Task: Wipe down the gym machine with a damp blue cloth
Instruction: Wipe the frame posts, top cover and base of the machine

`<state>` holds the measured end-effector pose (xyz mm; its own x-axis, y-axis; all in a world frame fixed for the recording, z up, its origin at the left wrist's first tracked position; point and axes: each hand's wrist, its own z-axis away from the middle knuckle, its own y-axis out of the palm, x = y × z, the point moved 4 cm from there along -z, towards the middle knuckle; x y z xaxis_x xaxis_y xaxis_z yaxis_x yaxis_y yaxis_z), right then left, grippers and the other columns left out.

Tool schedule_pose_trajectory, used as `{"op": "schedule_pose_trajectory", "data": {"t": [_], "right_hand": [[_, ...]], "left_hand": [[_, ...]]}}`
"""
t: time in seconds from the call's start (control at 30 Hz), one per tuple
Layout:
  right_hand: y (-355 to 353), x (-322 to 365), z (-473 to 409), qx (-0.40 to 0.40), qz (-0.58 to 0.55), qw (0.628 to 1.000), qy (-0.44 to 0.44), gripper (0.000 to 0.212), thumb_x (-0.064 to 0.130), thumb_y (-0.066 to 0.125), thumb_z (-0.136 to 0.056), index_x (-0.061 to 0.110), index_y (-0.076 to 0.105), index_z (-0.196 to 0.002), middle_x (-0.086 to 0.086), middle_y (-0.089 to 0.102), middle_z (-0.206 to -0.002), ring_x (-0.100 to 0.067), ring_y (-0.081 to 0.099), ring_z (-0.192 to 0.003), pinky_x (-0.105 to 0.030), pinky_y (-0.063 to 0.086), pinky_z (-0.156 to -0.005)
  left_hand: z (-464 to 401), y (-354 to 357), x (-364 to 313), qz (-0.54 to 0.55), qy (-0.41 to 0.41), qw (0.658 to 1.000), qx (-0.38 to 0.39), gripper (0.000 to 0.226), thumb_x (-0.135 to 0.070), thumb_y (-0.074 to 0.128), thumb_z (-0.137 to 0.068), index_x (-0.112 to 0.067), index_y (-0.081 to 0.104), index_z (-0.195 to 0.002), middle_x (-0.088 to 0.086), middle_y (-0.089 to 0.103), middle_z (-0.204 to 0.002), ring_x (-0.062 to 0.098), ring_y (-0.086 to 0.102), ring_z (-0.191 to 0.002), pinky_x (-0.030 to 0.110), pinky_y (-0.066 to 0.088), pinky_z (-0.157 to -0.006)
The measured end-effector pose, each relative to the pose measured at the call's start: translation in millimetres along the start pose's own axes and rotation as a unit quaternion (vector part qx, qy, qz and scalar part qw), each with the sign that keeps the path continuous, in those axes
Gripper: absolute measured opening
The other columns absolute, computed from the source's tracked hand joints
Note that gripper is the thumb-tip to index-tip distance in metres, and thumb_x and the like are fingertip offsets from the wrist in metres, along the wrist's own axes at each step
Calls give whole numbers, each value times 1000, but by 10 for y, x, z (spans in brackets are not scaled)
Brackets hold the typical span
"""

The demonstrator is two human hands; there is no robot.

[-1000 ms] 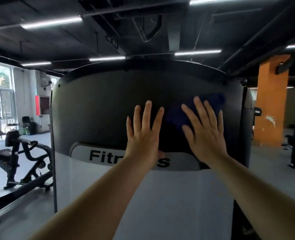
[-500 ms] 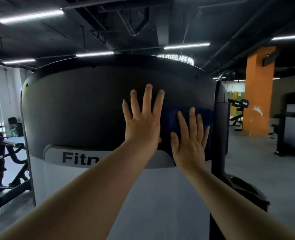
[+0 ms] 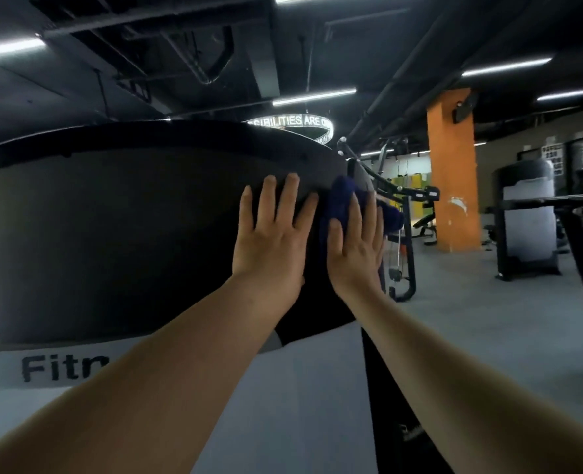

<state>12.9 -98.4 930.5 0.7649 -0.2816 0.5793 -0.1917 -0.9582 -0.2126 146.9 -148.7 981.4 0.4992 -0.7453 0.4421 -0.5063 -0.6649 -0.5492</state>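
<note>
- Left hand (image 3: pixel 274 234) flat on the dark curved shroud of the gym machine (image 3: pixel 112 241), fingers straight and spread, gripping nothing.
- Right hand (image 3: pixel 356 246) just beside it, fingers straight, pressing the crumpled dark blue cloth (image 3: pixel 339 200) against the shroud's right edge.
- Cloth bunched above the fingertips, spilling past the edge.
- White panel lettered "Fitn" (image 3: pixel 64 369) along the shroud's lower edge.
- Orange square pillar (image 3: pixel 452 172) well apart, right.

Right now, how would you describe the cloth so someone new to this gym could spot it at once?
Find the big dark machine shroud marked "Fitn", filling the left of the view. Go to its upper right edge, where two hands lie flat. The cloth is the dark blue bunch under the right hand; the left hand lies on bare panel.
</note>
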Motion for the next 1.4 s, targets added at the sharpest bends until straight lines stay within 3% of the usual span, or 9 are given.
{"op": "schedule_pose_trajectory", "data": {"t": [0.13, 0.27, 0.43, 0.63, 0.83, 1.03, 1.17, 1.23, 1.4], "right_hand": [[-74, -101, -128, -39, -15, 998, -57, 60, 53, 11, -101, 30, 8, -156, 3, -4, -165, -15, -8, -151, -42, 2, -123], [-24, -340, 40, -7, -42, 992, -121, 58, 53, 13, -100, 31, 10, -154, 3, -3, -165, -16, -7, -151, -37, 2, -122], [-162, -318, -586, 25, -177, 977, -116, 59, 44, 31, -97, 32, 21, -154, 1, 11, -164, -9, 7, -148, -28, 7, -120], [-146, -569, -281, 17, -168, 964, -205, 54, 41, 32, -101, 28, 26, -153, -1, 7, -165, -22, 9, -151, -29, 11, -121], [-206, -263, -1152, 99, -276, 946, -137, 64, 53, 26, -90, 28, 38, -148, 4, 38, -153, -16, 27, -144, -45, 25, -117], [-144, -541, -622, 95, -284, 944, -135, 60, 45, 29, -96, 30, 23, -153, 3, 14, -163, -17, 9, -150, -46, 18, -121], [-210, -321, -1213, 149, -314, 936, -54, 65, 57, 26, -87, 31, 40, -146, 3, 38, -153, -16, 27, -144, -46, 24, -117], [-233, -283, -1327, 171, -337, 926, -18, 51, 50, 31, -97, 31, 46, -142, 3, 44, -148, -15, 31, -141, -45, 25, -117], [-280, -249, -1034, 141, -295, 945, -7, 47, 41, 33, -102, 28, 39, -146, -3, 39, -152, -20, 29, -142, -43, 23, -117]], "left_hand": [[-162, -97, -312, -24, -31, 999, -33, 107, -51, 65, -85, -18, -10, -153, 17, -3, -158, 37, 7, -146, 55, 2, -120], [-428, -110, -472, -46, -32, 998, 0, 111, -50, 62, -87, -11, -18, -153, 14, -22, -159, 34, -15, -149, 52, -1, -121], [-690, -103, -616, -110, -71, 987, 93, 141, -60, 77, -66, -2, -21, -148, 19, -24, -157, 39, -16, -147, 51, -3, -121], [-695, -16, -751, -101, -125, 980, 116, 143, -57, 76, -69, -4, -32, -144, 20, -38, -151, 40, -28, -143, 50, -4, -121], [-778, -34, -866, -119, -163, 972, 119, 154, -53, 86, -57, 0, -31, -141, 23, -32, -151, 44, -20, -145, 55, 0, -121], [-805, -32, -897, -109, -159, 974, 118, 155, -48, 90, -53, -23, -34, -143, 21, -34, -149, 45, -22, -144, 58, 3, -120], [-837, -61, -924, -95, -160, 975, 125, 156, -39, 92, -54, -17, -30, -147, 23, -31, -151, 47, -21, -143, 60, 3, -119], [-838, -65, -918, -90, -155, 976, 125, 155, -38, 92, -56, -15, -31, -147, 25, -31, -150, 48, -22, -142, 62, 3, -118], [-784, -32, -892, -90, -138, 981, 99, 153, -45, 90, -55, -12, -26, -149, 26, -27, -152, 48, -19, -144, 60, 3, -119]]}}
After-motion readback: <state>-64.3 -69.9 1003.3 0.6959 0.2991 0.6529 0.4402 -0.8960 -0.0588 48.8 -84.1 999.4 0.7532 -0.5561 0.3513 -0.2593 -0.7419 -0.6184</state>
